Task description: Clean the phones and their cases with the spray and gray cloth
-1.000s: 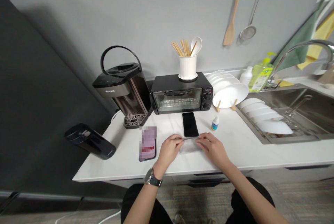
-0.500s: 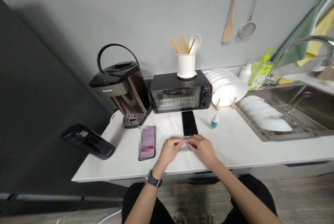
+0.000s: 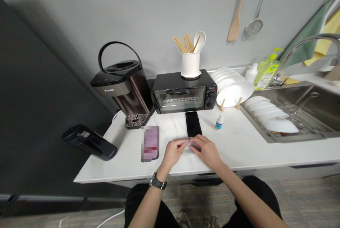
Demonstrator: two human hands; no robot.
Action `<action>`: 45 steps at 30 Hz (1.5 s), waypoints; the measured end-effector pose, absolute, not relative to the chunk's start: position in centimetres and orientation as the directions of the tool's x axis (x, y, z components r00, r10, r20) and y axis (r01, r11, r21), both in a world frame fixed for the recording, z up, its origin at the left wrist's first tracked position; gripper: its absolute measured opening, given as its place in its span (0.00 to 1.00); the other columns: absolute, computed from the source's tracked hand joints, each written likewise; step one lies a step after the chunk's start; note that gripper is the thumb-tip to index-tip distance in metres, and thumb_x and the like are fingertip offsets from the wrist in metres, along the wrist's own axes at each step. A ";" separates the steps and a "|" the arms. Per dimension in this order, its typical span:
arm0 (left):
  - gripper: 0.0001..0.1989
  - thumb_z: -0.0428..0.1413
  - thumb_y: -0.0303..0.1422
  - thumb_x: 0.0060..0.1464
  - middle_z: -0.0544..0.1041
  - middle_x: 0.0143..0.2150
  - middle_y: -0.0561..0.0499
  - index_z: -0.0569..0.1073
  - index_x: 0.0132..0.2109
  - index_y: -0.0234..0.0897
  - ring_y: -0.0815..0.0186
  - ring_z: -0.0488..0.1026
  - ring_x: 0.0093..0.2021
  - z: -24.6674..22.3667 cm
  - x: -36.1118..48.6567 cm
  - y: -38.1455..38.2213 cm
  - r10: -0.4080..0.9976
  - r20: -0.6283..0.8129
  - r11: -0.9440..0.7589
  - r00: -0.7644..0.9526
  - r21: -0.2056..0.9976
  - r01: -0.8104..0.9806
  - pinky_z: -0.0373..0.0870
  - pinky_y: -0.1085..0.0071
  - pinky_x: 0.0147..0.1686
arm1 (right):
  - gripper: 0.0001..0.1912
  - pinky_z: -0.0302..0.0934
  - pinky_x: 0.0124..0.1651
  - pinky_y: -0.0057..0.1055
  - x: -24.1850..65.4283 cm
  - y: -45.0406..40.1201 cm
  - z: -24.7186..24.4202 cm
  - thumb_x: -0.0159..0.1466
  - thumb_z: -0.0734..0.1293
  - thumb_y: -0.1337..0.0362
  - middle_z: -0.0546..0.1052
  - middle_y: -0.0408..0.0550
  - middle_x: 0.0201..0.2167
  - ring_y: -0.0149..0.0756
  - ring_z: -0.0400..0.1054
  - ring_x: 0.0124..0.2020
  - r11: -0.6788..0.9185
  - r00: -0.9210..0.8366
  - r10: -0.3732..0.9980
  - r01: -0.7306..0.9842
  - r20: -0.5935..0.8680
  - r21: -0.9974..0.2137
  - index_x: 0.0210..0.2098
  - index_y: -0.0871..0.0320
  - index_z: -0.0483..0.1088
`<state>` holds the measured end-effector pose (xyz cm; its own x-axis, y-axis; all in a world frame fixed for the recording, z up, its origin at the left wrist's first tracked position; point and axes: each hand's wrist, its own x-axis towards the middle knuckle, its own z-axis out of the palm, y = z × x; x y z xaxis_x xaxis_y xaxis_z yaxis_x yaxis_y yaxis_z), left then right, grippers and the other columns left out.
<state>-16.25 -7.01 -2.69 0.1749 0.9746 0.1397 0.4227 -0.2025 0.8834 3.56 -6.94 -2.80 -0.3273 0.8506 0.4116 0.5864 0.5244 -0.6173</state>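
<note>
My left hand [image 3: 174,153] and my right hand [image 3: 206,150] meet fingertip to fingertip over the white counter [image 3: 127,166]. Both are closed in a pinch on something small that I cannot make out. Beneath the fingers lies a clear, see-through object [image 3: 187,150], its shape unclear. Just beyond my right hand lies a black phone [image 3: 193,124]. A small white bottle with a blue label [image 3: 219,123] stands to its right. Left of my left hand rests a phone with a pinkish, pixelated screen [image 3: 151,143].
A black toaster oven [image 3: 183,85] carries a white utensil cup [image 3: 190,64]. Left of it stands a water dispenser [image 3: 127,93], with a dark flask [image 3: 90,142] at the counter's left edge. White plates [image 3: 233,91] and a sink [image 3: 310,107] are on the right.
The view has shifted slightly. The fingers of my right hand have shifted a little, and more of the clear object beneath the hands shows. Both hands stay together.
</note>
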 end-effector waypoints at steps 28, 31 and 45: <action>0.23 0.61 0.38 0.66 0.85 0.52 0.53 0.73 0.66 0.55 0.56 0.73 0.65 -1.1 -16.8 -15.3 0.814 0.216 -0.521 0.539 0.680 0.515 0.55 0.47 0.73 | 0.18 0.66 0.60 0.45 10.1 -9.3 -0.7 0.78 0.57 0.56 0.81 0.52 0.51 0.45 0.73 0.54 0.545 -0.471 0.810 0.382 0.350 -0.747 0.56 0.51 0.76; 0.25 0.65 0.42 0.61 0.83 0.57 0.52 0.74 0.64 0.54 0.54 0.72 0.65 -0.7 -17.0 -15.4 0.809 0.172 -0.504 0.562 0.696 0.511 0.54 0.47 0.74 | 0.19 0.68 0.59 0.45 9.7 -8.8 -1.2 0.78 0.57 0.56 0.81 0.53 0.52 0.46 0.73 0.54 0.539 -0.450 0.823 0.421 0.348 -0.729 0.55 0.52 0.77; 0.27 0.57 0.30 0.66 0.73 0.67 0.46 0.62 0.68 0.47 0.56 0.69 0.68 -1.5 -16.5 -13.7 0.908 0.248 -0.420 0.339 0.540 0.730 0.53 0.44 0.74 | 0.18 0.66 0.62 0.45 7.4 -7.3 -3.8 0.70 0.66 0.68 0.79 0.50 0.55 0.45 0.72 0.57 0.555 -0.447 0.820 0.469 0.358 -0.687 0.57 0.50 0.76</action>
<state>-16.45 -13.68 -1.46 0.3387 0.9076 0.2480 0.7296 -0.4198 0.5399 7.40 -7.34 -3.79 -0.4467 0.8201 0.3575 0.4687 0.5549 -0.6873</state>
